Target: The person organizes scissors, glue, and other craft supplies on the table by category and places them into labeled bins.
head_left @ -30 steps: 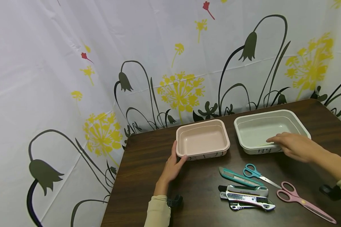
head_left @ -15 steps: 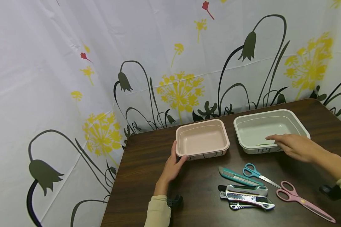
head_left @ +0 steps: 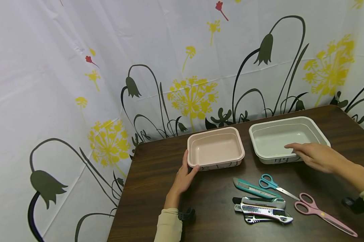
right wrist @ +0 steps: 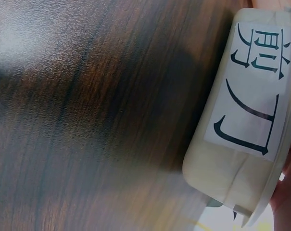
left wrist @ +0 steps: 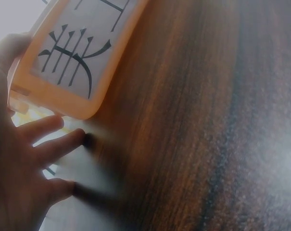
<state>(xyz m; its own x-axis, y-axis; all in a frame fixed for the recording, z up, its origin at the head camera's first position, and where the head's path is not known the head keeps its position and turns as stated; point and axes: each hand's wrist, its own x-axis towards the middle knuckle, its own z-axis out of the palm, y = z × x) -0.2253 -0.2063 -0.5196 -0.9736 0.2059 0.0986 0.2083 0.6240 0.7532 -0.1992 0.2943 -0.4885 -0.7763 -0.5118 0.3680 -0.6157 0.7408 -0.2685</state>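
My left hand (head_left: 183,179) touches the near left corner of a pink bin (head_left: 216,148), thumb at the front rim and fingers along its side. In the left wrist view, the other fingers (left wrist: 58,144) spread apart below the bin's labelled front (left wrist: 70,103). My right hand (head_left: 316,156) reaches over the front rim of a pale grey-green bin (head_left: 286,137), index finger extended inside. Nothing shows in its grip. The right wrist view has this bin's labelled front (right wrist: 217,166), with part of the hand (right wrist: 287,202) behind the rim.
On the dark wooden table (head_left: 148,174) lie a teal box cutter (head_left: 256,189), a grey box cutter (head_left: 262,202), a silver box cutter (head_left: 265,211) with another partly beneath, blue scissors (head_left: 268,183) and pink scissors (head_left: 315,210). A flowered curtain (head_left: 157,33) hangs behind.
Both hands stay nearly where they were. A thin yellowish strip seen inside the grey-green bin half a second ago, near the front rim, no longer shows clearly.
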